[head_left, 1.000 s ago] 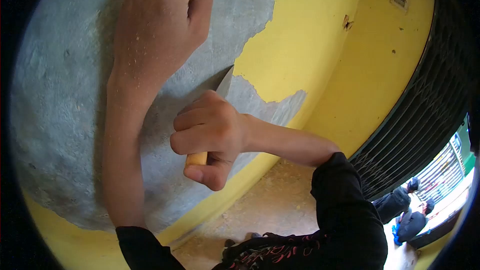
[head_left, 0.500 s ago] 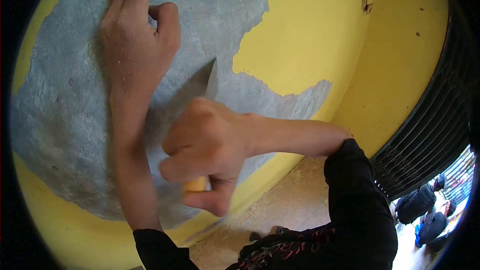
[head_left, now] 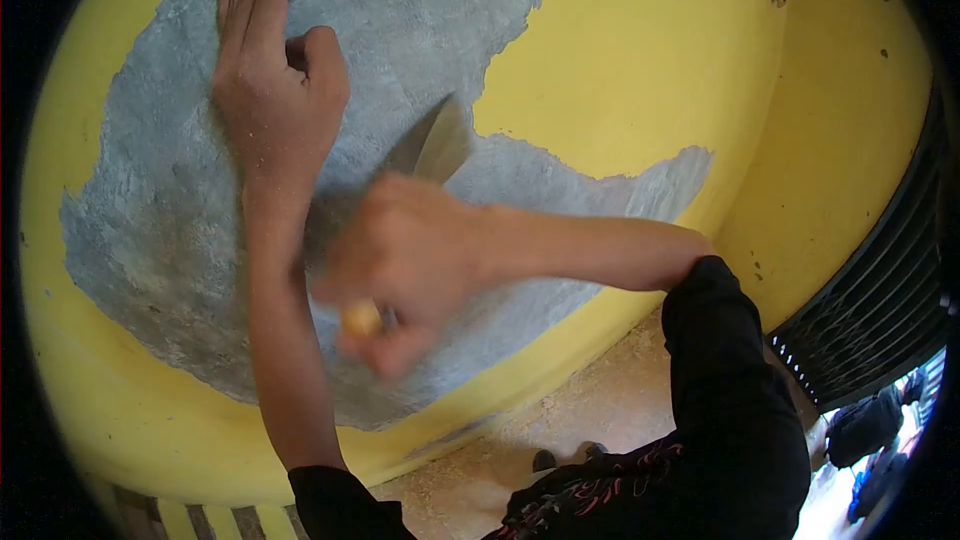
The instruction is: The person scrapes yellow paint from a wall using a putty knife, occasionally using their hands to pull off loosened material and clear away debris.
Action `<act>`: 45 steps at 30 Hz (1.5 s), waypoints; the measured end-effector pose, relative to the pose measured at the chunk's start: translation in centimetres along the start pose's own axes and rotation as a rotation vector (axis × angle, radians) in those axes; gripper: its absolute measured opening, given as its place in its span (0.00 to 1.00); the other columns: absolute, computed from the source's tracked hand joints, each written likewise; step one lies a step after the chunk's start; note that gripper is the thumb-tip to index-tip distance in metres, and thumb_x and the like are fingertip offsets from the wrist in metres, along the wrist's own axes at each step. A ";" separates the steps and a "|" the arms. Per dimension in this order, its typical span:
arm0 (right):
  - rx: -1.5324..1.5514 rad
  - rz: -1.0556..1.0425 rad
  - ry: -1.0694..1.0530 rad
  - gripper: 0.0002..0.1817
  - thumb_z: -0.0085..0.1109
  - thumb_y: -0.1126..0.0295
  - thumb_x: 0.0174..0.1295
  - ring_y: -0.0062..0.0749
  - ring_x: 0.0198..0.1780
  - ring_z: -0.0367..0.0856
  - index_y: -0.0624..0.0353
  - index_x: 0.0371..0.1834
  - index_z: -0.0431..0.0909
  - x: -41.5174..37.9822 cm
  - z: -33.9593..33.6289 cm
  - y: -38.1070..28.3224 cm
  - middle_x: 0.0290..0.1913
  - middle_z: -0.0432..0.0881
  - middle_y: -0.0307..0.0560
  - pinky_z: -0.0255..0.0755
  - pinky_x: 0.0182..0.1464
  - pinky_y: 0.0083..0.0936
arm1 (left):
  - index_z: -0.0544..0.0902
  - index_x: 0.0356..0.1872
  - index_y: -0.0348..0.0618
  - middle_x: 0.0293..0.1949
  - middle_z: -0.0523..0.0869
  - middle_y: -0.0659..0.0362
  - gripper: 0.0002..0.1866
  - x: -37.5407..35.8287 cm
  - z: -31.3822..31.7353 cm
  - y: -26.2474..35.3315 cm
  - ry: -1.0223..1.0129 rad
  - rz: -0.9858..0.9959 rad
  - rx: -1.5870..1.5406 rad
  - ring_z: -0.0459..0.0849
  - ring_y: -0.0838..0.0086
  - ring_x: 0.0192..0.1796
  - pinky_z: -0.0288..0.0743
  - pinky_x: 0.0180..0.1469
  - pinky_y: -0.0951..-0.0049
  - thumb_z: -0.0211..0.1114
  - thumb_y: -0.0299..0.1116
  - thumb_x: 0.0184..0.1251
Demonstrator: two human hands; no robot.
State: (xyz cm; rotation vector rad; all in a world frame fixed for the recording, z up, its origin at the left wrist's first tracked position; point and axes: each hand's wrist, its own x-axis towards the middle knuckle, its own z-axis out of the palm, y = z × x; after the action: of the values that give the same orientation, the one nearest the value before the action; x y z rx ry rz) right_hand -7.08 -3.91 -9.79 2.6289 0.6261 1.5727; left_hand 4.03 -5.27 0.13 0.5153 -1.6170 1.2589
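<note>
- Scraper with a flat grey metal blade and a yellow-orange handle (head_left: 425, 175) sits at the centre of the frame, its blade tip laid against the wall and blurred.
- The right hand (head_left: 405, 260) is wrapped around that handle, its grip pressed together on it with only the butt of the handle showing below the fist; the hand is blurred too.
- The left hand (head_left: 275, 70) lies in the upper left of the frame, its grip spread, fingers flat on the wall and thumb bent, just beside the blade.
- A large patch of bare grey rough plaster (head_left: 170, 210) fills the left and centre of the frame, under both hands.
- Yellow paint (head_left: 640, 50) surrounds the patch, with a ragged edge just right of the blade.
- Black sleeves (head_left: 735, 400) cover both arms at the lower edge.
- A dark metal lattice gate (head_left: 880, 300) stands at the right.
</note>
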 end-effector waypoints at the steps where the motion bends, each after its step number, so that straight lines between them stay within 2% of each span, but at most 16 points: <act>1: 0.002 -0.011 0.008 0.18 0.61 0.55 0.44 0.41 0.14 0.71 0.53 0.14 0.66 0.1 -0.2 -0.9 0.12 0.68 0.41 0.60 0.14 0.35 | 0.81 0.52 0.48 0.62 0.79 0.60 0.25 0.1 0.0 -0.1 -0.003 0.010 0.008 0.65 0.59 0.72 0.61 0.71 0.57 0.50 0.19 0.53; 3: 0.065 -0.099 -0.049 0.18 0.63 0.55 0.41 0.43 0.14 0.71 0.54 0.13 0.67 0.1 -0.4 -2.2 0.10 0.68 0.43 0.60 0.15 0.36 | 0.81 0.51 0.47 0.61 0.79 0.60 0.24 -0.1 0.0 -0.1 -0.021 0.012 0.046 0.65 0.58 0.72 0.62 0.70 0.57 0.50 0.19 0.53; 6: -0.017 -0.015 -0.002 0.20 0.64 0.53 0.40 0.43 0.12 0.69 0.53 0.12 0.66 0.5 0.3 0.8 0.09 0.67 0.41 0.57 0.13 0.35 | 0.82 0.51 0.47 0.62 0.79 0.61 0.24 -0.1 0.1 0.3 -0.034 -0.038 0.015 0.66 0.58 0.71 0.64 0.69 0.58 0.50 0.19 0.53; 12: 0.020 -0.047 -0.081 0.20 0.65 0.51 0.41 0.44 0.12 0.70 0.52 0.12 0.70 -0.2 -0.4 -2.0 0.10 0.70 0.42 0.57 0.12 0.36 | 0.82 0.49 0.47 0.62 0.79 0.60 0.23 0.1 0.2 0.3 -0.044 0.004 0.107 0.67 0.57 0.71 0.69 0.65 0.61 0.50 0.20 0.51; 16: -0.060 0.053 -0.037 0.19 0.65 0.51 0.41 0.43 0.13 0.72 0.52 0.13 0.72 0.1 0.3 -2.8 0.10 0.71 0.42 0.58 0.12 0.35 | 0.82 0.49 0.46 0.62 0.79 0.59 0.23 0.2 0.4 0.2 -0.046 0.049 0.116 0.68 0.57 0.70 0.69 0.65 0.61 0.50 0.20 0.52; 18: -0.030 0.059 0.117 0.19 0.65 0.49 0.42 0.41 0.13 0.73 0.52 0.15 0.75 -0.5 0.5 -1.6 0.11 0.72 0.42 0.59 0.13 0.34 | 0.81 0.50 0.46 0.61 0.80 0.56 0.23 0.1 0.3 0.4 -0.043 0.033 0.116 0.69 0.56 0.70 0.68 0.65 0.60 0.50 0.19 0.52; 21: -0.128 0.109 0.075 0.21 0.66 0.46 0.42 0.39 0.13 0.72 0.52 0.17 0.76 -0.9 0.0 -0.2 0.11 0.71 0.41 0.59 0.13 0.34 | 0.80 0.52 0.44 0.60 0.80 0.55 0.24 0.2 0.5 0.7 -0.028 0.048 0.086 0.69 0.54 0.70 0.67 0.66 0.59 0.50 0.19 0.52; 24: 0.006 -0.051 0.197 0.24 0.67 0.42 0.39 0.40 0.12 0.70 0.52 0.18 0.75 -1.0 -0.7 -3.0 0.11 0.69 0.39 0.58 0.13 0.33 | 0.79 0.53 0.42 0.60 0.80 0.53 0.24 0.2 0.7 0.8 -0.018 0.037 0.090 0.69 0.53 0.69 0.67 0.66 0.58 0.50 0.19 0.52; 27: -0.004 -0.026 0.282 0.26 0.68 0.39 0.38 0.39 0.11 0.68 0.52 0.17 0.74 0.3 0.1 -1.7 0.10 0.66 0.38 0.57 0.13 0.33 | 0.78 0.54 0.41 0.61 0.79 0.54 0.24 0.0 0.9 -0.2 -0.004 0.092 0.121 0.69 0.52 0.69 0.67 0.66 0.58 0.50 0.19 0.52; 30: -0.061 -0.044 0.209 0.27 0.68 0.39 0.38 0.39 0.11 0.68 0.51 0.16 0.72 -0.3 -0.9 -4.2 0.10 0.66 0.38 0.56 0.13 0.32 | 0.78 0.54 0.41 0.62 0.78 0.53 0.25 -0.2 0.8 -0.2 -0.027 0.078 0.128 0.69 0.52 0.69 0.67 0.66 0.58 0.50 0.19 0.52; 31: -0.058 -0.061 0.203 0.27 0.68 0.39 0.38 0.39 0.11 0.68 0.51 0.16 0.72 -0.3 -0.8 -2.8 0.10 0.66 0.38 0.56 0.13 0.32 | 0.78 0.54 0.41 0.62 0.78 0.53 0.25 0.1 0.8 -0.4 -0.017 0.081 0.143 0.69 0.52 0.69 0.67 0.66 0.58 0.50 0.19 0.52; 33: -0.118 0.105 0.184 0.26 0.68 0.41 0.39 0.39 0.11 0.69 0.51 0.16 0.72 -0.6 -0.2 -0.2 0.10 0.67 0.38 0.56 0.13 0.32 | 0.77 0.52 0.39 0.61 0.78 0.50 0.23 -0.2 0.7 -0.1 -0.057 0.083 0.099 0.68 0.47 0.68 0.62 0.69 0.50 0.51 0.19 0.51; 36: -0.034 -0.002 0.164 0.24 0.69 0.44 0.41 0.42 0.12 0.69 0.51 0.15 0.71 -0.8 -1.5 -3.6 0.10 0.69 0.39 0.57 0.13 0.33 | 0.78 0.52 0.39 0.61 0.77 0.50 0.23 -0.1 0.8 0.0 -0.053 0.051 0.100 0.68 0.47 0.68 0.61 0.69 0.48 0.51 0.19 0.52; 42: -0.022 0.012 0.245 0.21 0.66 0.48 0.47 0.41 0.11 0.69 0.52 0.15 0.72 -0.4 -0.1 -3.5 0.09 0.69 0.40 0.58 0.14 0.33 | 0.76 0.54 0.40 0.64 0.74 0.48 0.24 -0.3 0.2 0.5 -0.118 0.043 0.124 0.64 0.47 0.71 0.60 0.70 0.49 0.51 0.19 0.53; 43: -0.039 0.006 0.238 0.21 0.66 0.48 0.47 0.41 0.11 0.69 0.52 0.15 0.72 -1.2 -0.4 -4.7 0.09 0.69 0.40 0.58 0.14 0.33 | 0.76 0.54 0.40 0.64 0.74 0.48 0.24 -0.3 0.2 0.8 -0.100 0.047 0.117 0.64 0.47 0.71 0.60 0.70 0.49 0.51 0.19 0.53; 45: 0.096 0.236 -0.130 0.20 0.61 0.47 0.51 0.51 0.19 0.78 0.53 0.24 0.81 -4.7 -1.1 -9.8 0.14 0.76 0.50 0.69 0.23 0.43 | 0.75 0.58 0.40 0.66 0.73 0.50 0.25 -2.4 -1.1 2.4 -0.178 -0.072 0.066 0.62 0.51 0.73 0.57 0.71 0.51 0.52 0.19 0.55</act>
State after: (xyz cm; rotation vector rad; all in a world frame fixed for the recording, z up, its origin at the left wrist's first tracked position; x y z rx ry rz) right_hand -13.24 3.31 -15.32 2.9410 0.4068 1.4390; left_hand 3.67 -3.96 -3.17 0.7389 -1.6918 1.2446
